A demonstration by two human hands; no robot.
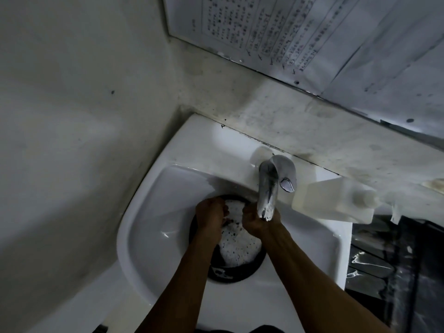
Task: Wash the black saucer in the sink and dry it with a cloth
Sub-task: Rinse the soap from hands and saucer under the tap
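The black saucer (236,272) lies in the bowl of the white sink (153,227), under both my hands. White foam (236,246) covers much of its middle. My left hand (210,215) rests curled on the saucer's far left part, its fingers bent into the foam. My right hand (258,223) is curled on the far right part, just below the faucet spout. Whether either hand grips the saucer's rim or something in the foam is hidden.
A chrome faucet (271,186) reaches over the bowl from the back ledge. A translucent plastic bottle (336,200) lies on the sink's right rim. Dark plastic-wrapped items (396,260) sit to the right. A wall stands on the left, a mirror (312,39) above.
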